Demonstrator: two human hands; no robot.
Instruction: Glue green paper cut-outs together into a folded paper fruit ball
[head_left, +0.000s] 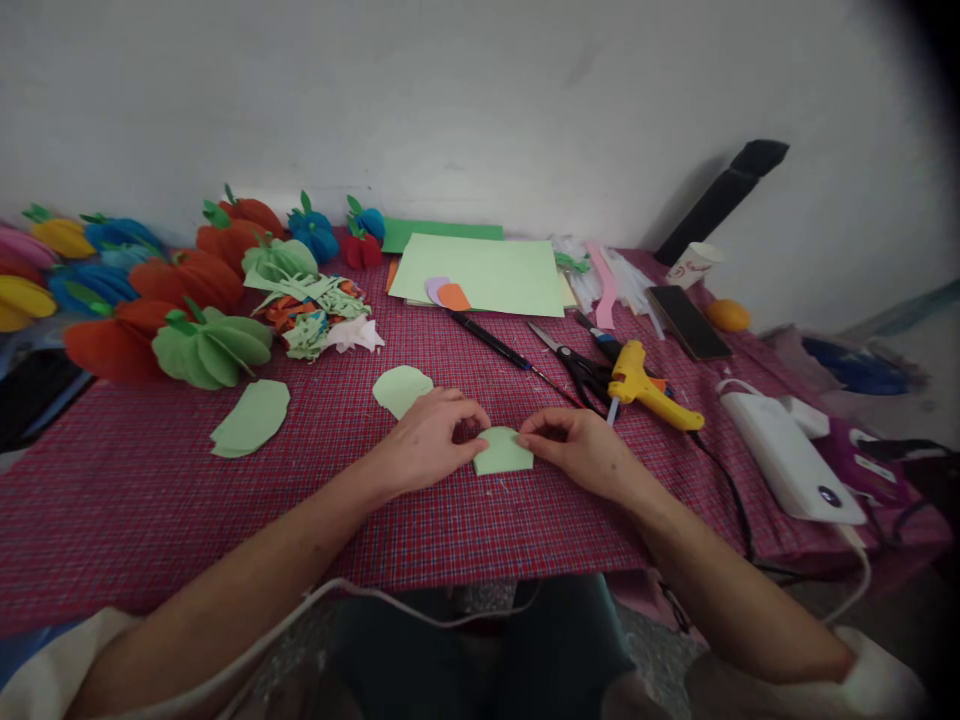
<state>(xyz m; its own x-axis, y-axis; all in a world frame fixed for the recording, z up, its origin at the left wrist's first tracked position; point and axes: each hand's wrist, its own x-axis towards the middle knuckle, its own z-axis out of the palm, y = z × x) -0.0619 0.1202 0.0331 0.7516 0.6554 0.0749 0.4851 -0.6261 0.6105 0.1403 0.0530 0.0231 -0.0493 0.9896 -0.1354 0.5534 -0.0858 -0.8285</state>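
Both hands are in close at the front of the bench (pixel 442 535), and between them sits a folded light green paper (pixel 503 456), its curved edge up and its straight edge toward the person. The left hand (pixel 426 440) has its fingers at the paper's left side; the right hand (pixel 589 452) pinches the opposite side — fingertips drawn narrow, both hands holding on.

Just behind the left hand lies a rounded green cutout (pixel 401 388), with a stack of cut pieces (pixel 253 418) farther left. Over on the right, the yellow glue gun (pixel 643 386) rests near the black scissors (pixel 576 364). Look up the bench — light green sheets (pixel 484 270) lie near the wall, paper scraps (pixel 311 312) are heaped to their left, and colourful paper pumpkins (pixel 212 347) crowd the far left.
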